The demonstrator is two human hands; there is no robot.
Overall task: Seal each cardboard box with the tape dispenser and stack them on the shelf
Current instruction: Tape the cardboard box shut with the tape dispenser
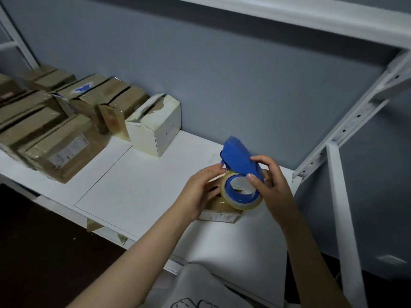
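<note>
Tape dispenser above a small box on the shelf.
Both grips hold it: right hand from the right, left hand from the left.

A small brown cardboard box, near 4 o'clock from the centre, is mostly hidden under the blue plastic tape dispenser and the left hand. The brown cardboard boxes at 9 o'clock are blurred and cut by the left edge. The print on their white label is unreadable. At 6 o'clock the bottom edge cuts a white printed cloth.
</note>
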